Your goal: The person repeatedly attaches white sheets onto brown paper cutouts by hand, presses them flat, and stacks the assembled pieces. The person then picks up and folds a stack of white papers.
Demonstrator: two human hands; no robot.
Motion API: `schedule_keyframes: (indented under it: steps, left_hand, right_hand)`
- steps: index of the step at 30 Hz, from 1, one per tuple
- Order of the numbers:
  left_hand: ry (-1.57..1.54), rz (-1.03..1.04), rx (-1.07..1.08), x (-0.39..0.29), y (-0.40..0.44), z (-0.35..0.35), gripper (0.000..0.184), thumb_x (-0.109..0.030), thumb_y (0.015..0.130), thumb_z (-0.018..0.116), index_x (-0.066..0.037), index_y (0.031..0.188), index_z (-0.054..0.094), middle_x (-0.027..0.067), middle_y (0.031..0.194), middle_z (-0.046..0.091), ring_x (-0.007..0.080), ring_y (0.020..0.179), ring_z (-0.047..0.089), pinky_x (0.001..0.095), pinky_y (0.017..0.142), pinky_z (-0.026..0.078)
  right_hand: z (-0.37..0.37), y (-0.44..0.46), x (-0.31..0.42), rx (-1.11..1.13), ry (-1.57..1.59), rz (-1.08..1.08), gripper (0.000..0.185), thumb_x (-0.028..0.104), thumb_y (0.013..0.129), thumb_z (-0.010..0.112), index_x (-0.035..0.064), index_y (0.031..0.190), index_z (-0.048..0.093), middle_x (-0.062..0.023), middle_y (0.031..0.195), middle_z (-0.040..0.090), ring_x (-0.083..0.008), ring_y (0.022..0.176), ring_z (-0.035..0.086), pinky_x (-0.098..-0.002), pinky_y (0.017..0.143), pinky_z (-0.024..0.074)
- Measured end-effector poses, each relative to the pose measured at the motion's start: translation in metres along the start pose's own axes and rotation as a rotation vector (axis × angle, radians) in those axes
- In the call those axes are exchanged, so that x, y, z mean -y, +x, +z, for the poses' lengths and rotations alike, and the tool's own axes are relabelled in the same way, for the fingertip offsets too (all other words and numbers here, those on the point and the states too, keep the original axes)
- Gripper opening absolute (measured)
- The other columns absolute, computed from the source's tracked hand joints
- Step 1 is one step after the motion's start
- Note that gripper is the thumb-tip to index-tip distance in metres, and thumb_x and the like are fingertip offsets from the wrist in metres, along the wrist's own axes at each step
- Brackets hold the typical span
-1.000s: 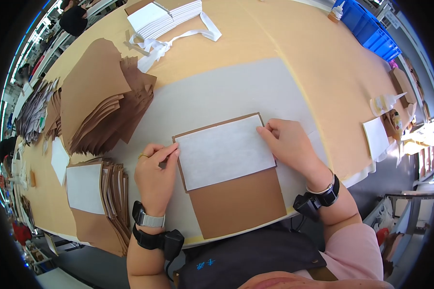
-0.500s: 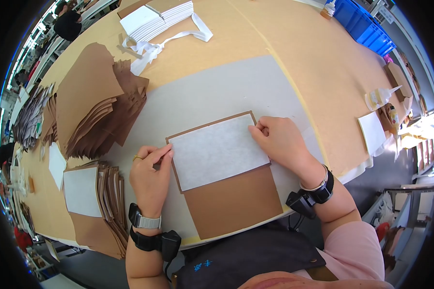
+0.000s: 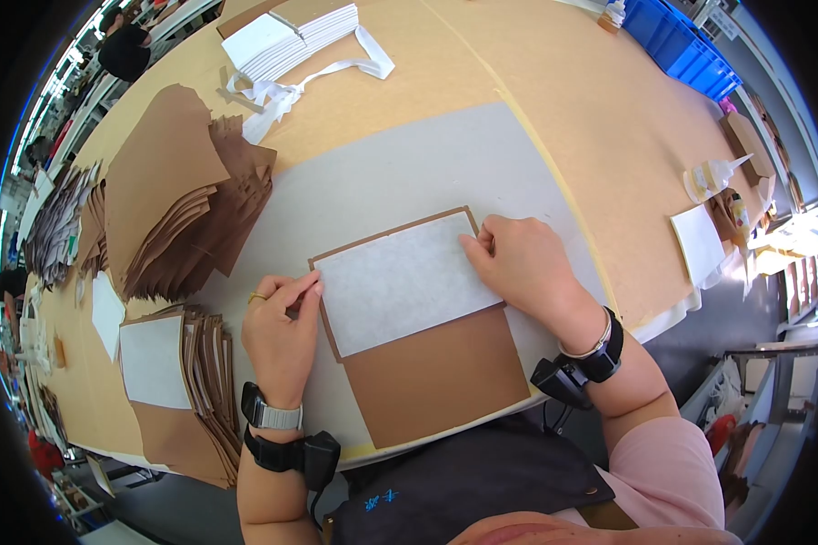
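Observation:
A white sheet [image 3: 404, 286] lies on the upper part of a brown piece [image 3: 436, 381], with a thin brown border showing round it. At the sheet's upper left corner, my left hand [image 3: 282, 336] pinches the edge between thumb and forefinger. My right hand [image 3: 523, 263] has its fingers curled and closed at the upper right corner, the thumb on the white sheet's edge. Both pieces rest on a grey mat [image 3: 427, 154] near the table's front edge.
Brown sheets [image 3: 168, 182] are piled at the left, with a stack of white-and-brown pieces [image 3: 159, 363] nearer me. White stacked pieces [image 3: 291, 41] and ribbon stand at the back. On the right are a glue bottle [image 3: 711, 178], a white pad [image 3: 697, 243] and a blue crate [image 3: 682, 50].
The whole view has shifted, so the table and its things appear a little further left. Both hands keep their places at the sheet's upper corners.

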State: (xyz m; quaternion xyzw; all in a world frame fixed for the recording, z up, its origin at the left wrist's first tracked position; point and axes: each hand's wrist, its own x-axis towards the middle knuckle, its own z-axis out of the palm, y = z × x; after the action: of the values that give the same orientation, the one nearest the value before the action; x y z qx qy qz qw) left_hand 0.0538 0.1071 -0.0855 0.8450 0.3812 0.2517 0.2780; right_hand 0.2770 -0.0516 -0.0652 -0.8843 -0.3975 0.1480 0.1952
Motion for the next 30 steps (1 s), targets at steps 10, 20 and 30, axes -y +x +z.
schedule_keyframes:
  steps: [10,20,30]
  left_hand:
    - [0.059,0.018,0.029,0.002,0.001,-0.001,0.016,-0.015,0.088,0.071,-0.007,0.100,0.077,0.0084,0.082,0.064,0.0197,0.070,0.062,0.0308,0.065,0.049]
    - [0.030,0.128,-0.006,0.014,-0.001,0.004,0.017,-0.014,0.088,0.070,-0.007,0.102,0.073,0.0091,0.082,0.064,0.0220,0.072,0.063,0.0332,0.067,0.050]
    - [-0.221,0.014,0.054,0.021,-0.020,-0.019,0.043,-0.010,0.089,0.071,0.000,0.129,0.057,0.0026,0.088,0.061,0.0116,0.076,0.057,0.0256,0.071,0.049]
  right_hand:
    - [-0.003,0.000,-0.013,-0.074,0.023,-0.059,0.035,0.033,0.091,0.066,-0.0006,0.080,0.064,-0.0171,0.065,0.066,-0.0357,0.065,0.067,-0.0426,0.064,0.0545]
    - [-0.019,0.003,-0.019,0.174,0.349,0.154,0.030,0.027,0.096,0.062,-0.0017,0.087,0.062,-0.0074,0.059,0.061,-0.0149,0.047,0.061,-0.0292,0.049,0.0487]
    - [0.000,-0.076,-0.013,-0.234,0.062,-0.240,0.038,0.029,0.092,0.069,0.0018,0.118,0.064,-0.0170,0.099,0.071,-0.0327,0.094,0.068,-0.0410,0.077,0.0542]
